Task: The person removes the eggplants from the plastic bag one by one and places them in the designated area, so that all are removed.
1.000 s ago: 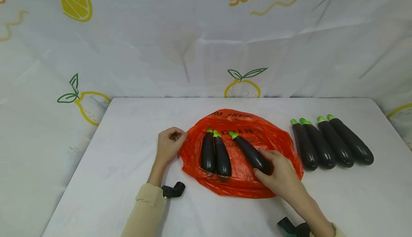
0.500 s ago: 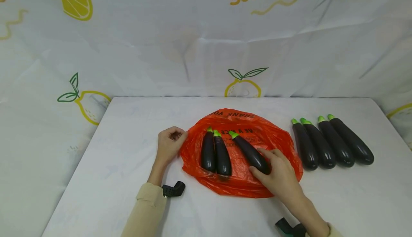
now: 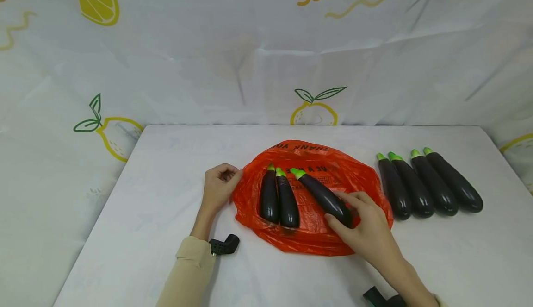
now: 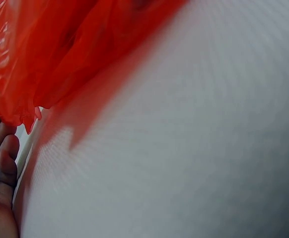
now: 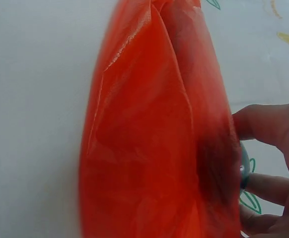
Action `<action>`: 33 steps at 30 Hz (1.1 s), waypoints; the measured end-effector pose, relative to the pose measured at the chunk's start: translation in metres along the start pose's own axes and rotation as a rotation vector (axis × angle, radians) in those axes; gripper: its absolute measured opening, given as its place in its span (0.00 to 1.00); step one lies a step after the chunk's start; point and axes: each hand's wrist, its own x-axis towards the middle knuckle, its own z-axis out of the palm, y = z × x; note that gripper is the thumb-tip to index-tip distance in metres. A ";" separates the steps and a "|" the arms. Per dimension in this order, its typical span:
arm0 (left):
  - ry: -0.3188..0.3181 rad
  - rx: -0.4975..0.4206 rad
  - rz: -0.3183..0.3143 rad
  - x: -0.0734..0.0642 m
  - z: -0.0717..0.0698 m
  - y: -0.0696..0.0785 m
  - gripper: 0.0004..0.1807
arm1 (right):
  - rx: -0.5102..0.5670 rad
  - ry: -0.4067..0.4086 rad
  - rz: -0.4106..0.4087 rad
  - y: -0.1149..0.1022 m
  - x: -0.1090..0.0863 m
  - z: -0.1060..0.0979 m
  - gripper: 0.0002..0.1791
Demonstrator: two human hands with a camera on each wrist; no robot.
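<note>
A red plastic bag [image 3: 308, 240] with black print lies spread open at mid-table. My left hand [image 3: 218, 186] pinches its left edge, with the fingers curled; in the left wrist view that hand [image 4: 0, 168] is at the bag's [image 4: 60, 54] gathered rim. Over the bag's right part, my right hand [image 3: 370, 226] holds a dark eggplant [image 3: 325, 196] by its thick end, thumb on one side and fingers on the other. The eggplant lies slanted, green stem pointing up-left. Two more eggplants, one [image 3: 269, 196] beside another [image 3: 287, 200], lie in the bag's left half.
Several eggplants [image 3: 433, 186] lie side by side on the white table [image 3: 158, 205], right of the bag. A white cloth [image 3: 200, 66] with lemon prints hangs behind the table's far edge. Black wrist cameras, one [image 3: 225, 245] on the left wrist, sit near the bag's front.
The held eggplant's stem end has shifted slightly left, toward the other two in the bag. My right hand moved a little left, then back right. My left hand stays at the bag's edge.
</note>
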 end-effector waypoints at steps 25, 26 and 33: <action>0.009 -0.028 0.000 0.000 0.001 0.000 0.06 | -0.026 0.283 -0.123 0.017 -0.012 -0.031 0.30; 0.007 -0.027 0.000 0.000 0.001 0.000 0.06 | -0.024 0.300 -0.130 0.019 -0.012 -0.032 0.30; 0.004 -0.024 0.001 0.000 0.001 0.002 0.06 | -0.021 0.361 -0.139 0.029 -0.011 -0.039 0.30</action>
